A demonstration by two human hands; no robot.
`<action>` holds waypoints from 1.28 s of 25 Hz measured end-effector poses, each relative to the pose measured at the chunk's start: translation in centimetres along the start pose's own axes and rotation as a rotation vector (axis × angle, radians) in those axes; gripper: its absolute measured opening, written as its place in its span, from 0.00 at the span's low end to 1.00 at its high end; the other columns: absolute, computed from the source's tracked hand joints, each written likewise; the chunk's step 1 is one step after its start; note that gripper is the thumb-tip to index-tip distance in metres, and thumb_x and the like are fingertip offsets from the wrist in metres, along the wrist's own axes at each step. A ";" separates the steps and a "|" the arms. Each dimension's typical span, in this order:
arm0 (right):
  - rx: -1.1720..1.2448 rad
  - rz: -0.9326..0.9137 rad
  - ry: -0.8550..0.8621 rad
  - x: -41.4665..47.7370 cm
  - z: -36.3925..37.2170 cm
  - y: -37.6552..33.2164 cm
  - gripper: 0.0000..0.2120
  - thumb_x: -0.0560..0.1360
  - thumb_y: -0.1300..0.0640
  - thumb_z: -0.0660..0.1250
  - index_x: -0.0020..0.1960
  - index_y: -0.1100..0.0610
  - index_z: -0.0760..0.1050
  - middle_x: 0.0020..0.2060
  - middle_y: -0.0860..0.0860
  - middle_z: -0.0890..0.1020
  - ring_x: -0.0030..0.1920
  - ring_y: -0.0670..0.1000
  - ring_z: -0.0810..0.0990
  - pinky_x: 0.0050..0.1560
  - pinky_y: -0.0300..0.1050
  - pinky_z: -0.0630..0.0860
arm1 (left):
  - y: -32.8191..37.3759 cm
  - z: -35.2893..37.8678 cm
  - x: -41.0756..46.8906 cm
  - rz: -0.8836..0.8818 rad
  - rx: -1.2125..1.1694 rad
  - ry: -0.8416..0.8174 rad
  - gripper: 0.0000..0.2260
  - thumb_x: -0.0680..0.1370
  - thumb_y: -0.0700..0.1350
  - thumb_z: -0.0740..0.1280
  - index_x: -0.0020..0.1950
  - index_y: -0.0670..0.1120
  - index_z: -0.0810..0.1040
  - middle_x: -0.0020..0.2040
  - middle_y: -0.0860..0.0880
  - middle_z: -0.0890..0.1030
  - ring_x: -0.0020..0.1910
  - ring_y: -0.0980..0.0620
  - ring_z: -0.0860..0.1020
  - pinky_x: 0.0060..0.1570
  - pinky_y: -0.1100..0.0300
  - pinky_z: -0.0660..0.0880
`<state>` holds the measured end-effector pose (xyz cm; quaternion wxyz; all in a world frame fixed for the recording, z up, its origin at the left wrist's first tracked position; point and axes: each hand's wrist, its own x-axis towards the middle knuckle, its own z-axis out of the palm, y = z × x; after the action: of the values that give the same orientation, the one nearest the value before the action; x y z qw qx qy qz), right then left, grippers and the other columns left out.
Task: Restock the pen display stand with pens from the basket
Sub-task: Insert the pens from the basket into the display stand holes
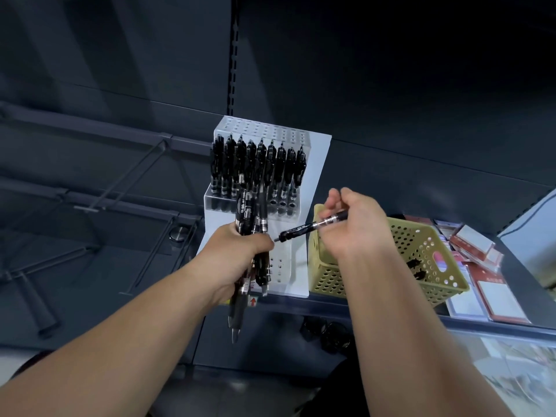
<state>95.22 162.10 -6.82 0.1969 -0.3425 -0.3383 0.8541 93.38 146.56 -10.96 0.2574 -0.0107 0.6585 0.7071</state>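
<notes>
Pens (251, 218) fill the gripping left hand (237, 251); the right hand (355, 224) pinches one pen (313, 226). Next, probably: into the stand (316, 164).

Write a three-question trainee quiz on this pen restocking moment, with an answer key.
1. True or false: the left hand grips a bundle of pens.
2. Where does the basket stand relative to the display stand? A) to its right B) to its left C) on top of it
3. Fill in: the right hand pinches a single ___.

Key: 1 true; 2 A; 3 pen.
</notes>
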 end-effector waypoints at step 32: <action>-1.527 -0.634 -0.661 -0.5 -1.1 4.8 0.16 0.82 0.54 0.58 0.69 0.46 0.71 0.57 0.46 0.80 0.52 0.43 0.78 0.54 0.43 0.75 | 0.4 -1.5 1.3 0.133 -0.285 0.234 0.10 0.72 0.35 0.72 0.51 0.41 0.75 0.39 0.45 0.83 0.36 0.51 0.83 0.27 0.59 0.75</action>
<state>95.84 159.01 -10.63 0.0343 -0.0064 -0.9338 0.3560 91.63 145.58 -11.28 0.1275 -0.0854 0.5766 0.8025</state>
